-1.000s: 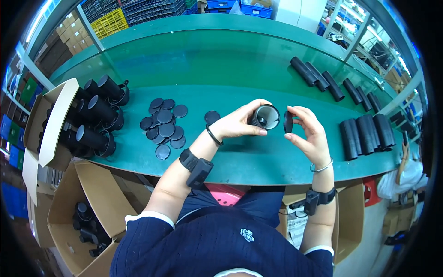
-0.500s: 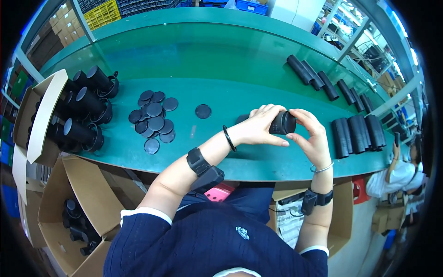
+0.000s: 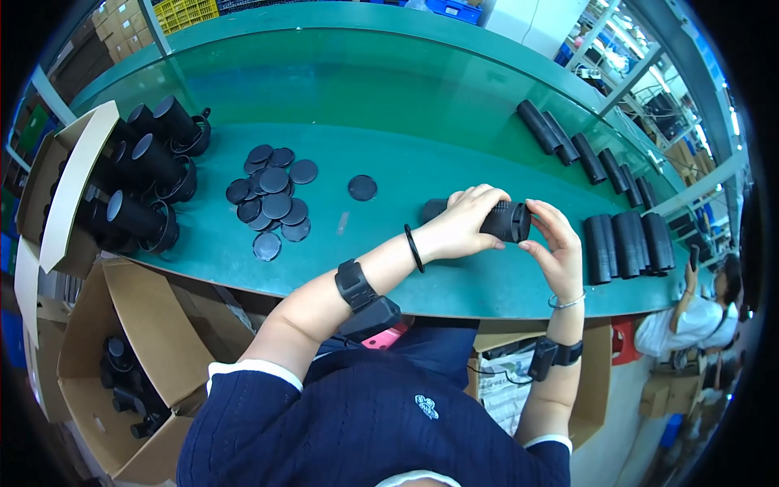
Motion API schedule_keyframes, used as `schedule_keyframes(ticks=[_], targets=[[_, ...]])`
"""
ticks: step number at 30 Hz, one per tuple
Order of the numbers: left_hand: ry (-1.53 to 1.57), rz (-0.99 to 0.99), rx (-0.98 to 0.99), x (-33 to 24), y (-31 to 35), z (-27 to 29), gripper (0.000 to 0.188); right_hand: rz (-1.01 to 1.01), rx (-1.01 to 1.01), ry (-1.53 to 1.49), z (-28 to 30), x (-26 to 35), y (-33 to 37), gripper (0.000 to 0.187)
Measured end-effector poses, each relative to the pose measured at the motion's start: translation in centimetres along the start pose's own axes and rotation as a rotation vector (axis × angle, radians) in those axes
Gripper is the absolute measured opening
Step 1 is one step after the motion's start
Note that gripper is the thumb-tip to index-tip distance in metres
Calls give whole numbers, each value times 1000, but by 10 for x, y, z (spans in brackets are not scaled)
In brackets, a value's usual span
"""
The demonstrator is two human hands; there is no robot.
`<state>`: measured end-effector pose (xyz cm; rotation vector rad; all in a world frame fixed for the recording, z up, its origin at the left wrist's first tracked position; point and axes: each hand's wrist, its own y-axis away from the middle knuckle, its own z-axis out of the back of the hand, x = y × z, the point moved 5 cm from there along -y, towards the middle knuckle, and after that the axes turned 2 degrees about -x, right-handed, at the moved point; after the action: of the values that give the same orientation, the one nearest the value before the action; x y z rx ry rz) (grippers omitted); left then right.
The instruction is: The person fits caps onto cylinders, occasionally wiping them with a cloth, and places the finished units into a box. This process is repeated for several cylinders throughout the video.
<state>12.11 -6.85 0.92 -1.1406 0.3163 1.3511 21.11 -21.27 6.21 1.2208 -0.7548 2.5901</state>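
A black cylindrical tube (image 3: 505, 222) with a ribbed band lies across my grip just above the green bench. My left hand (image 3: 464, 223) is closed around its middle, hiding part of it. At the tube's right end, my right hand (image 3: 555, 243) curves its thumb and fingertips around the rim of a dark end piece. To the left lies a single round black cap (image 3: 363, 187) on the bench. Farther left is a loose pile of round black caps (image 3: 276, 180), some overlapping.
Black tubes (image 3: 602, 247) lie in a group at the right, with more tubes (image 3: 539, 127) along the far right edge. At the left, an open carton (image 3: 79, 187) holds black cylinders. Below stands another carton (image 3: 154, 325) with black parts. A person (image 3: 686, 312) is at far right.
My right fingertips have shifted slightly to the right along with the tube's end, which now shows more of its side. My left hand keeps its hold. The whole view has shifted a little.
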Motion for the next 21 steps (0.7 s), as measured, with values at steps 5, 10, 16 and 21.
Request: schedule_keyframes(ticks=[5,10,16,21], targets=[[65,-46,125,-1,2,12,67,95,-26,198,-6,28,-8,56],[196,-38,243,4,9,30,78,177,-76,322,-27,48,-19,55],[337,61,204,13,13,30,77,177,-109,361,-32,62,-21,55],[470,140,181,14,13,32,72,182,-82,383,-33,65,-21,54]])
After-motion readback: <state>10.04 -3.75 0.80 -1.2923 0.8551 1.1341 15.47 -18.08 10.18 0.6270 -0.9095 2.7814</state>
